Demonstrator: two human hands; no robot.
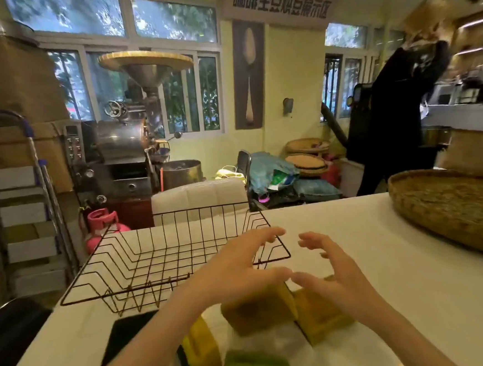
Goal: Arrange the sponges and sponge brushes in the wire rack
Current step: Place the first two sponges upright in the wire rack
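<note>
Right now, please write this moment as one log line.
stage: reaching | left hand: open, empty | right hand: open, empty | sponges: on table, under hands | wire rack: empty

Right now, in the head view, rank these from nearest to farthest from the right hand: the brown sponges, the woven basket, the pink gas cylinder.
From the right hand:
1. Brown sponges: directly beneath the hand, on the white table.
2. Woven basket: on the table, off to the right.
3. Pink gas cylinder: on the floor, far left, beyond the wire rack.
</note>
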